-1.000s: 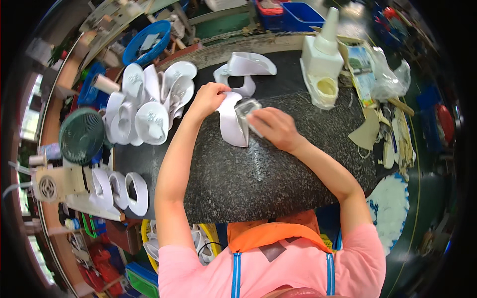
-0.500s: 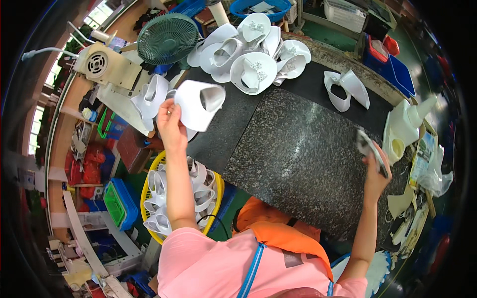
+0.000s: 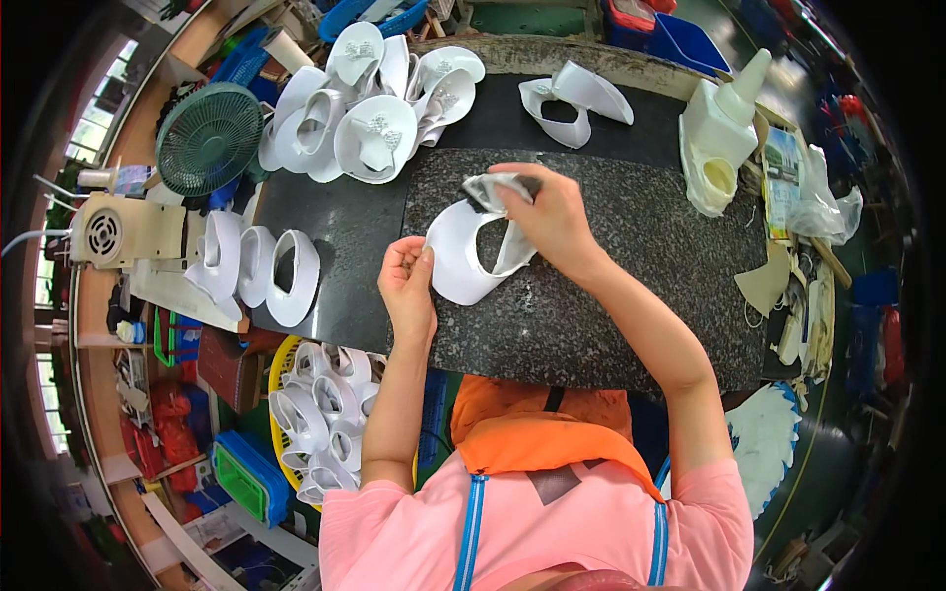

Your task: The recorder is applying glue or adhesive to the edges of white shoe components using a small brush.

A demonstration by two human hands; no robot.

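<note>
A white curved shoe upper [image 3: 463, 258] lies on the dark speckled stone slab [image 3: 611, 295]. My left hand [image 3: 408, 283] pinches its near left edge. My right hand [image 3: 540, 214] presses a crumpled grey-white cloth [image 3: 490, 190] against the upper's far side. Both forearms come in from below, with my pink shirt and orange apron at the bottom.
A heap of white uppers with bows [image 3: 374, 108] lies at the back left, next to a green fan [image 3: 209, 138]. Three uppers [image 3: 258, 264] stand on the left. A yellow basket [image 3: 315, 414] of uppers sits below. A white squeeze bottle [image 3: 719, 128] stands at right.
My left hand set an upper down at the left and came back to the slab. My right hand swung in from the far right and now rubs a new upper with the cloth.
</note>
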